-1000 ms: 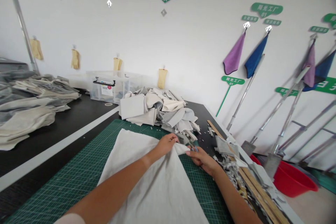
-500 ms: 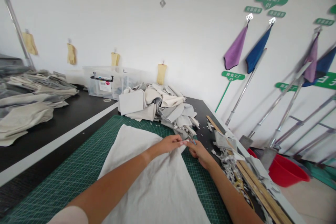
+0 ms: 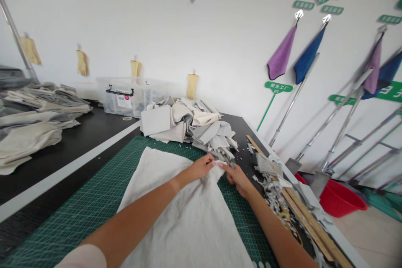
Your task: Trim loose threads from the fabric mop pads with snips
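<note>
The pale cloth [image 3: 191, 217] lies on the green mat [image 3: 100, 192], its far-right corner pinched by the left hand [image 3: 202, 166]; the right hand [image 3: 237, 178] grips a small tool [image 3: 231, 166], probably scissors. That corner looks unfinished; loose pieces [image 3: 185, 121] heap at the mat's far edge, shreds [image 3: 274, 199] to its right.

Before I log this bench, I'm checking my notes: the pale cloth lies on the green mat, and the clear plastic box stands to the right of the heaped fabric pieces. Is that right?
Not quite: the head view shows the clear plastic box to the left of the heaped fabric pieces. The pale cloth does lie on the green mat.
</note>
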Demonstrator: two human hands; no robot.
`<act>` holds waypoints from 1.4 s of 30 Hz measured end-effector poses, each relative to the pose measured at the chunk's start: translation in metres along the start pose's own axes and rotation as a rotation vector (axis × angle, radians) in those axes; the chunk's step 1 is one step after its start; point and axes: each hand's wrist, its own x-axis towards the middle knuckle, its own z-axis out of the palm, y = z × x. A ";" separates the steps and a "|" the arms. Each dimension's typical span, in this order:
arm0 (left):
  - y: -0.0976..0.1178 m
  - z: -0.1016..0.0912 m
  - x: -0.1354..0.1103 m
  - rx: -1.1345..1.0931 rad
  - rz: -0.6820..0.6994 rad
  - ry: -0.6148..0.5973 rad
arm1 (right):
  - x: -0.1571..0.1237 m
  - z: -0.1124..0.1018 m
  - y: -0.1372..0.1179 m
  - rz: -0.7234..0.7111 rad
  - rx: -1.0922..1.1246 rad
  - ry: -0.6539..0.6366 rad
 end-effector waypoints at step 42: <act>0.003 -0.006 -0.006 -0.178 -0.083 -0.119 | -0.011 -0.002 -0.012 -0.027 -0.010 -0.075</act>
